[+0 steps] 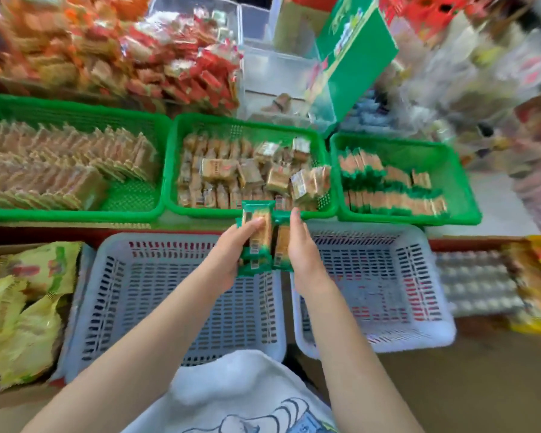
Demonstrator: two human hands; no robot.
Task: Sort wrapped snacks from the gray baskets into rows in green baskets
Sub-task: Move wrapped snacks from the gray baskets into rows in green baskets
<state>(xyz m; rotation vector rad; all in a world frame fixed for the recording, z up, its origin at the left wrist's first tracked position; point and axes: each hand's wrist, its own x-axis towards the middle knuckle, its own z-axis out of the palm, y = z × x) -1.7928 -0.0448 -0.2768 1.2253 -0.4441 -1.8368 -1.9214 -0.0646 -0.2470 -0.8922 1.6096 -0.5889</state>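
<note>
My left hand (231, 254) grips a small stack of green-wrapped snacks (258, 235) above the gap between two gray baskets. My right hand (303, 245) holds the right side of the same stack, where another green-wrapped snack (282, 248) stands beside the first ones. The left gray basket (107, 307) and the right gray basket (431, 307) show bare slotted bottoms. Behind them stand three green baskets: the left green basket (132, 198) with rows of tan packets, the middle green basket (172, 170) with brown packets partly in rows and partly loose, the right green basket (450, 182) with rows of green-edged snacks.
A cardboard box of yellow snack bags (22, 307) stands at the left. Piled red and orange packets (122, 48) fill the shelf behind. A clear bin (272, 73) and a green carton (353, 51) stand at the back. More packets (528, 285) lie at the right.
</note>
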